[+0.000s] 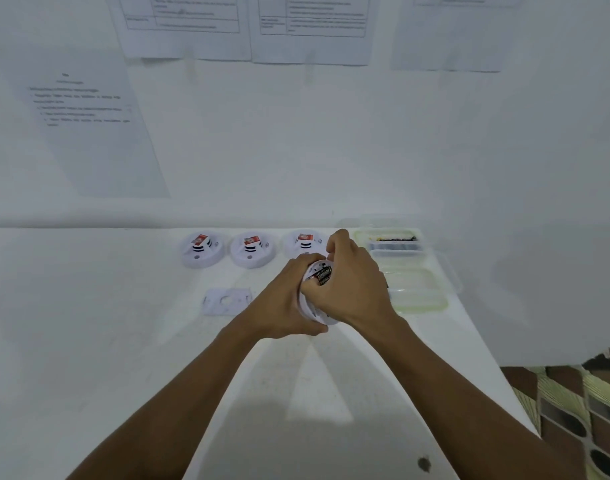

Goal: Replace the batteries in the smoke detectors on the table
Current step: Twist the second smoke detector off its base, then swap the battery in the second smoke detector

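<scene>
A white round smoke detector point(312, 304) is held above the white table point(89, 323), its back turned up toward me. My left hand point(282, 306) grips it from the left and below. Black batteries point(325, 274) sit in its open compartment. My right hand point(350, 289) lies over the detector, with its fingers curled on the batteries. Three more white detectors with red tags stand in a row at the back: one point(202, 249) at the left, one point(251, 250) in the middle, and one point(302, 243) partly behind my right hand.
A white flat mounting plate point(227, 301) lies left of my hands. Clear plastic containers point(410, 271) stand at the right, the far one holding dark batteries point(395, 240). The table's right edge runs diagonally, with patterned floor point(573, 410) beyond. Printed sheets point(89, 133) hang on the wall.
</scene>
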